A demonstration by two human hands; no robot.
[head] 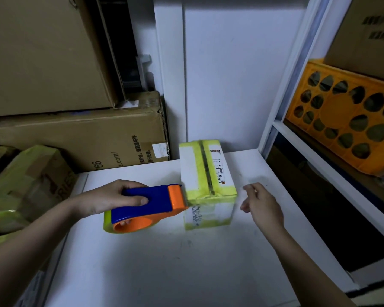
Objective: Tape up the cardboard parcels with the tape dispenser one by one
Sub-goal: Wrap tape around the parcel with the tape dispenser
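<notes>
My left hand grips the tape dispenser, its orange nose touching the parcel near the desk's back edge. My right hand hovers beside it, relaxed, empty. The parcel looks light, stiff, slick with tape; I'd steady it from the top.

Dim, bluish light (edges bowed), right hand motion-blurred.

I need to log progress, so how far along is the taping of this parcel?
Mostly done: yellow tape already bands the parcel on top and front. In hand: the left hand holds the tape dispenser against its left edge. Left: the right hand hovers open; other boxes can't be judged.
</notes>
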